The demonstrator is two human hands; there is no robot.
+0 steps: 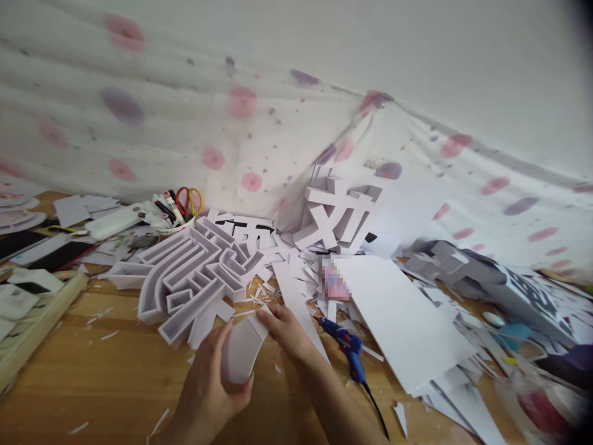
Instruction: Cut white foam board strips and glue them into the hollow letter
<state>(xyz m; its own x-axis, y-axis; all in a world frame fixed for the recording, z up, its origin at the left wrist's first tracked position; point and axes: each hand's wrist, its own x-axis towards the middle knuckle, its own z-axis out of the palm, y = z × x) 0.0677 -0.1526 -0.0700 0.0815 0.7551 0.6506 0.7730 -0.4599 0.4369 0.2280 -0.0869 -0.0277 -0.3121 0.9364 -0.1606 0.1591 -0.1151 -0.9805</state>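
Note:
Between my two hands is a small white board piece (241, 347) with a raised edge, held above the wooden table. My left hand (210, 377) grips its left side and lower end, fingers and thumb curled round it. At its upper right corner, my right hand (285, 327) pinches the edge. A blue glue gun (347, 346) lies on the table to the right of my right hand, its black cable running toward the front edge. Just beyond my hands, a large white hollow letter form (194, 272) with upright walls lies on the table, beside thin white scraps (262, 290).
A white character (340, 210) leans at the back. Right of centre lies a large white sheet (403, 315). A holder with pens and scissors (189, 201) stands behind the letter form. Grey built forms (463, 272) and a plastic container (542, 402) are at the right; a wooden tray (50, 318) is left.

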